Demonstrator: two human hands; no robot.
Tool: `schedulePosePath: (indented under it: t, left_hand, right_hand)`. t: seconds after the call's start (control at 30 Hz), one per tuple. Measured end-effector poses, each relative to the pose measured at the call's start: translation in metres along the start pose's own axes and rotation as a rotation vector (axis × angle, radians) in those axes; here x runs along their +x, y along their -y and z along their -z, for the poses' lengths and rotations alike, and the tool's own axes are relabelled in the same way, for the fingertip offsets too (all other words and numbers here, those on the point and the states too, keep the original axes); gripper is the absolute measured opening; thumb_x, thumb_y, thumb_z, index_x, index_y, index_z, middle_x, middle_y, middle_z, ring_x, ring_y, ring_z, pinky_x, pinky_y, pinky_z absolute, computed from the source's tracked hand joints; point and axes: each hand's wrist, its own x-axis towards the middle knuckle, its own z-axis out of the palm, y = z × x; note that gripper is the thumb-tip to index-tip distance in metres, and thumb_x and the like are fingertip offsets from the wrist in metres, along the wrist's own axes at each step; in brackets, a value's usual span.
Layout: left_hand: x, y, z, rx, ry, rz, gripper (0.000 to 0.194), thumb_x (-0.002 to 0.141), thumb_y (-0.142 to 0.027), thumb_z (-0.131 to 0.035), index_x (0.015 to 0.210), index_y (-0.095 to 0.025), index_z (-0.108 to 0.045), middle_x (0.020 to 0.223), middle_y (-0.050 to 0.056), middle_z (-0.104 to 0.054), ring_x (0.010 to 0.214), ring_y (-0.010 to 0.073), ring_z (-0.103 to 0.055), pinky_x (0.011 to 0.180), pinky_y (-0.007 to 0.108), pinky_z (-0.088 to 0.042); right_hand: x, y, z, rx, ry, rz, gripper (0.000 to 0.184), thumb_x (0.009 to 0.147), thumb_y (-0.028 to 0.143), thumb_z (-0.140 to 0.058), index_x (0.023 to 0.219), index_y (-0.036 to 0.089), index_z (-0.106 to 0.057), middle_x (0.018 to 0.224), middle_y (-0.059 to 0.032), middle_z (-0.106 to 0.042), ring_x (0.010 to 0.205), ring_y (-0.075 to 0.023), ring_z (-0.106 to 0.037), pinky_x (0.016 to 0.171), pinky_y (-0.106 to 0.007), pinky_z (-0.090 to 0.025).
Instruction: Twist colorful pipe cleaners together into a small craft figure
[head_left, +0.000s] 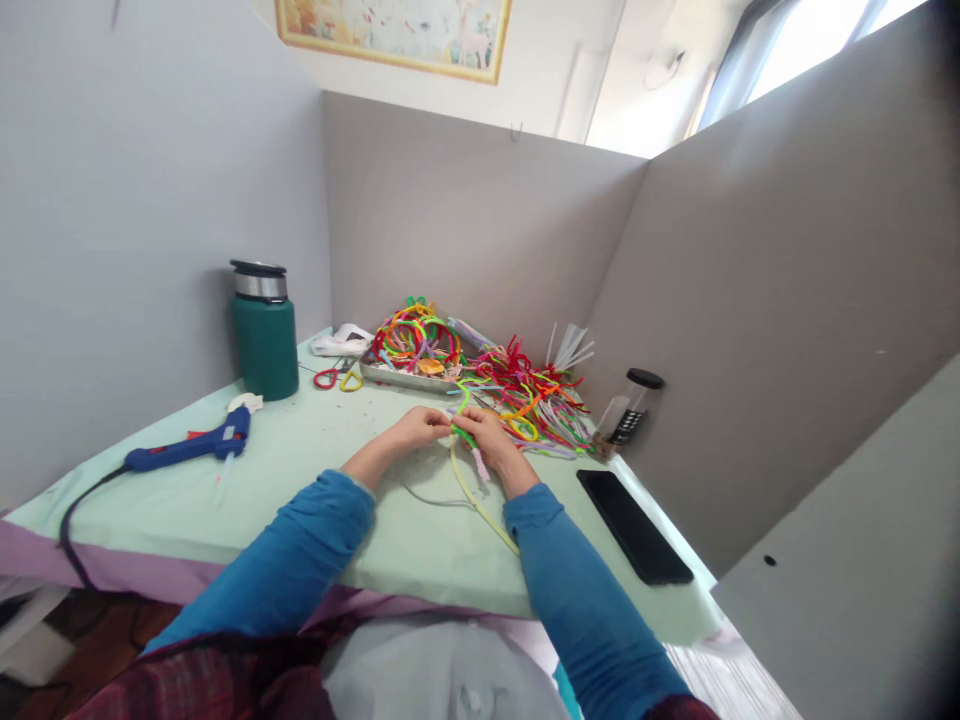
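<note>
Both my hands meet over the middle of the table, fingers pinched together. My left hand (424,428) and my right hand (486,436) hold a bright green pipe cleaner (464,398) between them. One end of it sticks up above the fingertips, and another part runs down beside my right palm. A pale pink fuzzy piece (481,464) hangs below my right hand and seems joined to the green one. A pale yellow strip (480,508) trails from under my fingers towards my right sleeve. My fingers hide the exact place of the join.
Behind my hands, a metal tray (405,379) holds coiled pipe cleaners, with a loose heap (536,395) to its right. A blue glue gun (191,447), green bottle (265,340) and scissors (349,381) stand or lie left; a black phone (634,525) and lidded jar (634,410) right.
</note>
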Motion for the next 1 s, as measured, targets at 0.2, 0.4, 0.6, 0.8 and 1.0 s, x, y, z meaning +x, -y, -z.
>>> schedulePosePath:
  t: [0.2, 0.4, 0.6, 0.8, 1.0]
  left_hand:
    - [-0.003, -0.006, -0.002, -0.140, 0.028, 0.111, 0.038, 0.065, -0.052, -0.065, 0.064, -0.018, -0.049, 0.047, -0.008, -0.030, 0.040, 0.0057, -0.024, 0.041, 0.024, -0.019]
    - [-0.004, -0.006, -0.001, -0.040, 0.014, 0.046, 0.043, 0.065, -0.057, -0.064, 0.066, -0.016, -0.053, 0.048, -0.007, -0.035, 0.043, 0.0064, -0.029, 0.043, 0.023, -0.021]
    - [-0.003, -0.008, 0.001, -0.001, 0.001, -0.040, 0.042, 0.065, -0.055, -0.065, 0.068, -0.014, -0.057, 0.053, -0.005, -0.043, 0.050, 0.0078, -0.035, 0.048, 0.023, -0.027]
    - [-0.003, -0.010, 0.001, -0.016, 0.001, -0.132, 0.041, 0.065, -0.054, -0.065, 0.065, -0.014, -0.056, 0.056, -0.005, -0.044, 0.054, 0.0081, -0.035, 0.051, 0.022, -0.028]
    - [-0.005, -0.013, 0.001, -0.027, -0.002, -0.183, 0.040, 0.065, -0.053, -0.065, 0.062, -0.014, -0.055, 0.055, -0.005, -0.044, 0.054, 0.0084, -0.036, 0.053, 0.023, -0.029]
  right_hand:
    - [-0.001, 0.001, 0.001, 0.008, 0.013, 0.026, 0.029, 0.065, 0.041, -0.073, 0.064, 0.018, -0.055, 0.057, 0.0043, -0.049, 0.053, -0.0097, -0.038, 0.053, -0.025, -0.029]
    - [-0.003, 0.004, 0.000, 0.000, 0.021, 0.034, 0.029, 0.065, 0.042, -0.073, 0.064, 0.019, -0.055, 0.056, 0.0041, -0.047, 0.054, -0.0106, -0.038, 0.053, -0.025, -0.029]
    - [-0.004, 0.006, -0.001, 0.044, 0.032, 0.011, 0.029, 0.066, 0.042, -0.072, 0.063, 0.019, -0.056, 0.053, 0.0053, -0.044, 0.050, -0.0095, -0.036, 0.051, -0.026, -0.028]
    - [-0.006, 0.013, -0.004, 0.113, 0.020, -0.044, 0.032, 0.063, 0.043, -0.074, 0.063, 0.018, -0.055, 0.051, 0.0057, -0.044, 0.047, -0.0085, -0.035, 0.047, -0.024, -0.028]
    - [-0.002, 0.009, -0.003, 0.148, -0.050, 0.021, 0.028, 0.060, 0.035, -0.077, 0.072, 0.019, -0.057, 0.057, 0.0064, -0.048, 0.049, -0.0078, -0.040, 0.048, -0.023, -0.031]
